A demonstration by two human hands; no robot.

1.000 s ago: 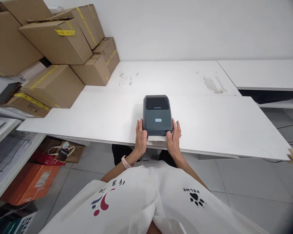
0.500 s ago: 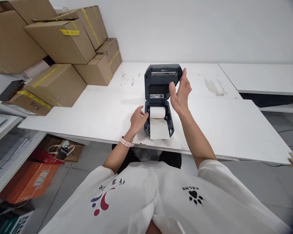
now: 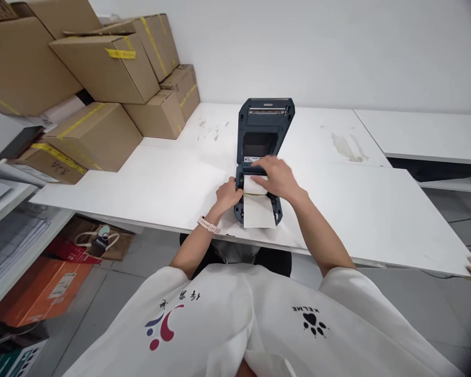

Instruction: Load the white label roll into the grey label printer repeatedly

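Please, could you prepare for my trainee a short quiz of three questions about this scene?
1. True or false: the lid of the printer stands open.
2. Which hand is over the paper roll?
3. Where is the left hand?
a) on top of the lid
b) at the side of the printer
c) on a box

Key:
1. True.
2. The right hand.
3. b
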